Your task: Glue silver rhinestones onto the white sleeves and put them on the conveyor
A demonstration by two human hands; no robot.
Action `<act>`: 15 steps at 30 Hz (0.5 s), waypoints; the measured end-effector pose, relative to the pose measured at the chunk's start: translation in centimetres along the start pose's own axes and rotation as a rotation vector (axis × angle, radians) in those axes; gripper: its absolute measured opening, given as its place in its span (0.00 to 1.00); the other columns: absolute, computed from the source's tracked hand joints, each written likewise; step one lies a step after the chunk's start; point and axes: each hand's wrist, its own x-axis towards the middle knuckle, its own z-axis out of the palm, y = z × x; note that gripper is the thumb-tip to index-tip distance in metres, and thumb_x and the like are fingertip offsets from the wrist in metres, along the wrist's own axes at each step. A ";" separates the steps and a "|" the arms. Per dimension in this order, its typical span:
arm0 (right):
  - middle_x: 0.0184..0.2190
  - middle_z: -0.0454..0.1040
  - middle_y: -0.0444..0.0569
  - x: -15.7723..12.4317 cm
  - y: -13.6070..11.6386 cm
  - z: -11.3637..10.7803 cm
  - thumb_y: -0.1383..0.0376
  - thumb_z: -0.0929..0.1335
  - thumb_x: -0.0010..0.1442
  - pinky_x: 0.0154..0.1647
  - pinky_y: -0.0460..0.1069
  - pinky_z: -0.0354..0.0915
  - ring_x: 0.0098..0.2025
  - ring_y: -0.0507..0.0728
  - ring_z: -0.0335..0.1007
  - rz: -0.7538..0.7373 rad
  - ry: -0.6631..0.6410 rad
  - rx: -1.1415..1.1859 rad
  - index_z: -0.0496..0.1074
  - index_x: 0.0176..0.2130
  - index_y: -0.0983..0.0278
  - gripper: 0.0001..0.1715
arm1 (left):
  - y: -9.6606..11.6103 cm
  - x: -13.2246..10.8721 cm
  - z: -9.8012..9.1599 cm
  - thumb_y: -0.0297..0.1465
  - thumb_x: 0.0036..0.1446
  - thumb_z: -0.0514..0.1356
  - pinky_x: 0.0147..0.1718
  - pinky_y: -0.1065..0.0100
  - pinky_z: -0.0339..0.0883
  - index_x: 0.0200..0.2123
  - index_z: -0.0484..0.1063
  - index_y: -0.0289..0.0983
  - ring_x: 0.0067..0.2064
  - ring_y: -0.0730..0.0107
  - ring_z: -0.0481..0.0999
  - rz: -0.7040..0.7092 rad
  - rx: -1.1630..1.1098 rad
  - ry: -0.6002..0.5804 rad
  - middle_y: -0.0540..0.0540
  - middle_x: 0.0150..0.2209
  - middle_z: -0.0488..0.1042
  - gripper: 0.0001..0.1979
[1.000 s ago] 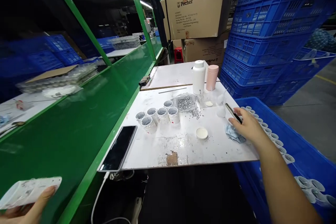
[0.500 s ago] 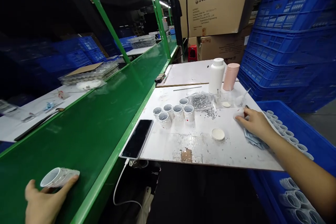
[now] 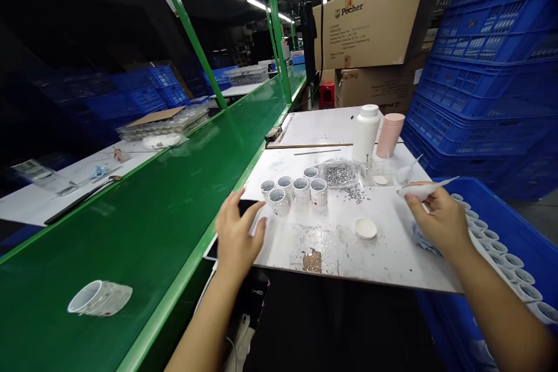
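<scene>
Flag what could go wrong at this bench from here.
The left hand is right beside the upright cups; a slip could tip them. Loose silver granules lie on the white board near the right hand and its white pointed tube, and might get swept around. The cup on its side on the green belt could roll.
</scene>
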 end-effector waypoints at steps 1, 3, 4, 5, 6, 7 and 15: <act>0.41 0.78 0.50 -0.4 -0.1 0.3 0.57 0.69 0.56 0.46 0.56 0.70 0.41 0.60 0.77 0.013 0.022 0.059 0.72 0.44 0.61 0.17 | 0.9 1.2 1.2 0.36 0.59 0.58 0.59 0.43 0.52 0.49 0.75 0.42 0.67 0.43 0.53 0.020 0.046 -0.029 0.37 0.66 0.55 0.15; 0.41 0.78 0.50 -1.1 -0.3 0.9 0.57 0.69 0.57 0.45 0.55 0.71 0.39 0.59 0.76 0.034 0.035 0.104 0.72 0.44 0.62 0.17 | 1.7 2.9 2.8 0.37 0.58 0.60 0.57 0.42 0.54 0.45 0.77 0.42 0.67 0.40 0.52 0.035 0.081 -0.096 0.37 0.66 0.55 0.13; 0.41 0.78 0.50 -1.4 -0.4 1.0 0.57 0.68 0.57 0.44 0.54 0.71 0.39 0.59 0.76 0.036 0.030 0.094 0.73 0.44 0.62 0.16 | 1.5 3.4 3.2 0.37 0.57 0.60 0.55 0.42 0.55 0.41 0.78 0.42 0.65 0.40 0.53 0.026 0.076 -0.125 0.38 0.65 0.57 0.11; 0.41 0.78 0.51 -1.7 -0.5 1.0 0.57 0.68 0.57 0.43 0.54 0.71 0.38 0.59 0.75 0.031 0.019 0.075 0.74 0.44 0.62 0.17 | 1.2 3.7 3.5 0.36 0.57 0.60 0.54 0.42 0.56 0.37 0.78 0.42 0.64 0.40 0.55 0.015 0.059 -0.148 0.39 0.63 0.60 0.08; 0.41 0.78 0.51 -1.8 -0.6 0.9 0.56 0.68 0.57 0.41 0.54 0.71 0.37 0.58 0.74 0.022 0.004 0.055 0.74 0.46 0.62 0.19 | 0.7 3.9 3.5 0.36 0.57 0.60 0.53 0.42 0.57 0.34 0.78 0.42 0.62 0.41 0.57 -0.001 0.030 -0.161 0.39 0.60 0.63 0.07; 0.41 0.79 0.51 -1.9 -0.7 0.7 0.55 0.68 0.57 0.37 0.53 0.70 0.34 0.58 0.73 0.018 -0.020 0.042 0.75 0.48 0.62 0.21 | 0.2 3.9 3.4 0.36 0.57 0.61 0.52 0.43 0.58 0.32 0.78 0.41 0.60 0.42 0.59 -0.014 -0.014 -0.168 0.39 0.58 0.65 0.07; 0.19 0.67 0.40 -3.4 -4.2 -0.6 0.58 0.74 0.51 0.17 0.46 0.56 0.17 0.49 0.56 0.223 0.046 0.584 0.76 0.47 0.61 0.23 | 2.3 0.4 1.6 0.41 0.56 0.63 0.43 0.62 0.69 0.35 0.64 0.38 0.44 0.64 0.74 -0.506 -1.223 -0.335 0.44 0.45 0.73 0.14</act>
